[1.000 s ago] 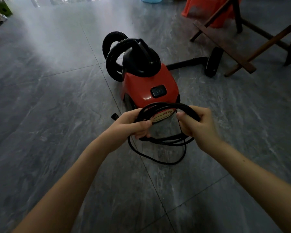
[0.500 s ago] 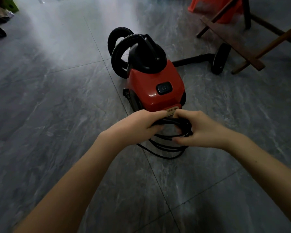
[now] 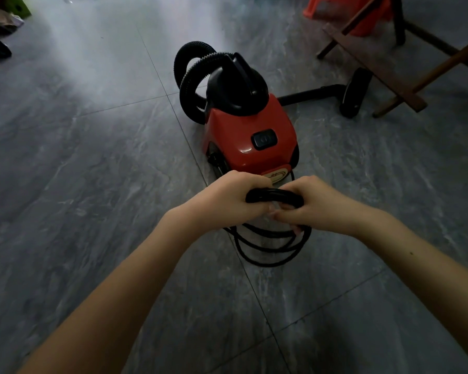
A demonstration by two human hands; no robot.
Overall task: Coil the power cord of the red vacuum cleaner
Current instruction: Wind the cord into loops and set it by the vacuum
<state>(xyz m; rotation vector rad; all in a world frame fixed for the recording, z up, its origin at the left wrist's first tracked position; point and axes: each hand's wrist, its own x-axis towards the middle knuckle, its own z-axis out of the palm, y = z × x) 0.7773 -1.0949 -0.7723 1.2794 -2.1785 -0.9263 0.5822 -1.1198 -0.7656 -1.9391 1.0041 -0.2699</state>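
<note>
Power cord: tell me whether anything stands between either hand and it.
Nothing visible does. The left hand and the right hand both grip the top of the bundled power cord, close together, with its loops hanging below them in front of the red vacuum cleaner. The hose loops at the cleaner's far side, off the cord.

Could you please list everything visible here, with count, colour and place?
Canister vacuum cleaner: one, red with black top, floor centre.
Ribbed hose: one, black, looped behind the vacuum cleaner.
Wand with floor nozzle: one, black, right of it.
Coiled power cord: one, black, in both hands, loops hanging.
Wooden frame: one, brown, upper right.
Plastic object: one, orange, top right.
Tiled floor: one, grey, underneath.
Left hand: one, grips the cord.
Right hand: one, grips the cord.
</note>
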